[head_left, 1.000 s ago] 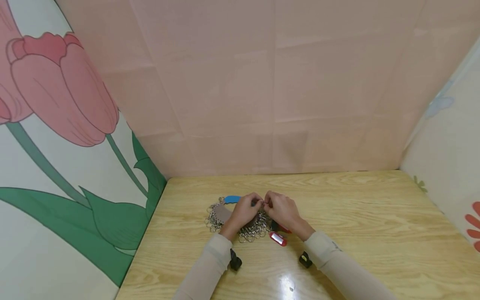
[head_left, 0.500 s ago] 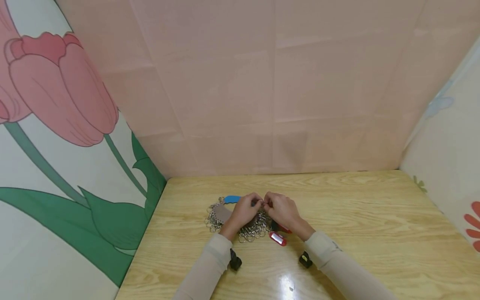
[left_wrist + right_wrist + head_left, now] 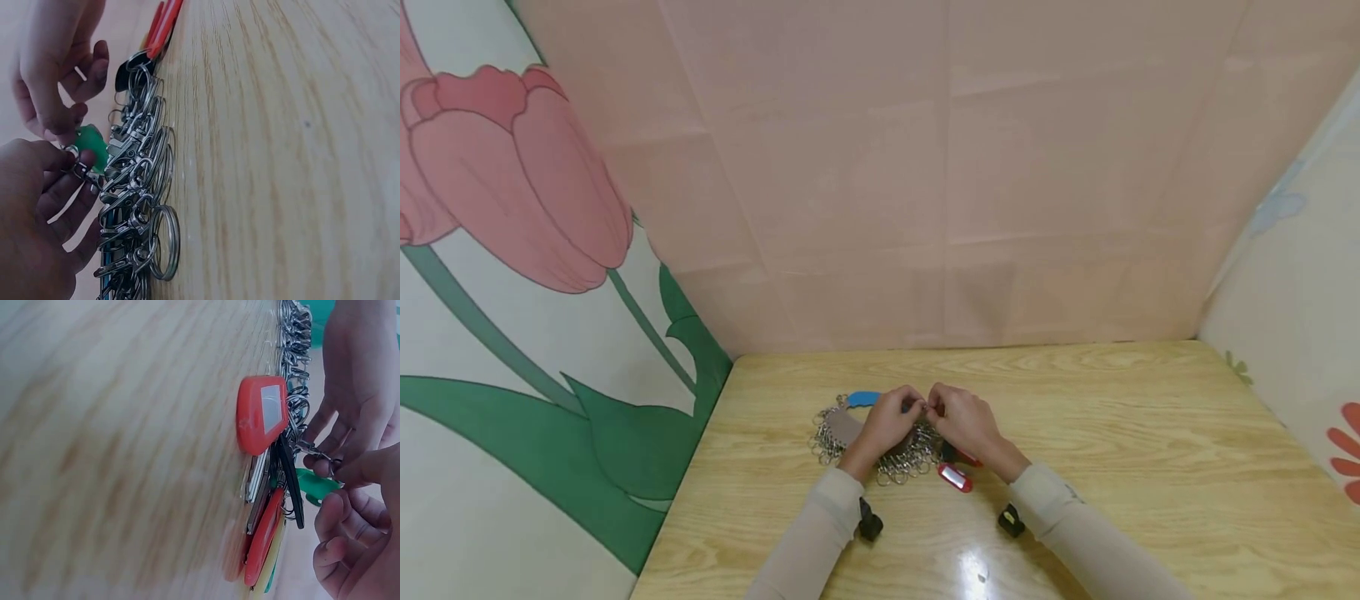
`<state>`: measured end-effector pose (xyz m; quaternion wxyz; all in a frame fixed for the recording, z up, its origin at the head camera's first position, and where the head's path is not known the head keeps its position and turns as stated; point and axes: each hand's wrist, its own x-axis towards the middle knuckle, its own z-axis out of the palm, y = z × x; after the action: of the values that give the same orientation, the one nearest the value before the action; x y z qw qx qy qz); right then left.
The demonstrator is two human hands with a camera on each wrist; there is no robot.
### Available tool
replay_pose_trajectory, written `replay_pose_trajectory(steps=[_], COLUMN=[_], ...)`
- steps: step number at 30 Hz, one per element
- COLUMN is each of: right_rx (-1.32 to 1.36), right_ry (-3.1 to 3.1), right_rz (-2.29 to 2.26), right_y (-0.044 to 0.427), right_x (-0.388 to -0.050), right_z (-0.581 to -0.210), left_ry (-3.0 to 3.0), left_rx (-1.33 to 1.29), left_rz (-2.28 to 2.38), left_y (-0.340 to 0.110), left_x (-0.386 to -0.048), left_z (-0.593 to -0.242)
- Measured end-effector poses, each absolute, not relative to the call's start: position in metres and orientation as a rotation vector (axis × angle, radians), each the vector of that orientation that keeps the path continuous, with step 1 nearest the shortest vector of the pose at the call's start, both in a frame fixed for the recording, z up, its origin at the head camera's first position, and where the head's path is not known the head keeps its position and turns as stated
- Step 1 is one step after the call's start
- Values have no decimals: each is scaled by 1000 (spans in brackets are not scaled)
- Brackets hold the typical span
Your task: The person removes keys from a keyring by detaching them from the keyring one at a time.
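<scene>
My left hand holds a small metal swivel clasp with a split ring. Close against it, my right hand pinches at a green key tag beside that ring. The fingertips of both hands nearly meet, and whether the tag is threaded on the ring is hidden. Below the hands lies a row of silver clasps with split rings, spread around a greyish-brown piece. A red key tag with a white label rests near my right wrist.
A blue piece lies behind my left hand. Beside the clasps are a black flat piece, another red tag and a yellow one. Two black wrist pieces show by the sleeves. A pink sheet stands behind the wooden table.
Both hands stay in almost the same place, with only slight finger movement. The head view has shifted very slightly.
</scene>
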<state>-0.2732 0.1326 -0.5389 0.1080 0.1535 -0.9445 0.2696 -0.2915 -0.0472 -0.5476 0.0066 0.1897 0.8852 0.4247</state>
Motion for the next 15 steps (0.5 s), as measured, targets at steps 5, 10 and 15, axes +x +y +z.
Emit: replay_pose_trajectory(steps=[5,10,15], right_rx=[430,414,406], right_ry=[-2791,-2807,-2816], right_rz=[815,812,816], right_y=[132,131,130], right_x=[-274,-274,-273], right_z=[-540,-540,-537], left_ry=[2742,2724,2730], left_rx=[579,570,572], left_rz=[1358,1372,1366], left_y=[-49,-48,-48], left_x=[-291,-289,-289], left_z=[-547,-545,-545])
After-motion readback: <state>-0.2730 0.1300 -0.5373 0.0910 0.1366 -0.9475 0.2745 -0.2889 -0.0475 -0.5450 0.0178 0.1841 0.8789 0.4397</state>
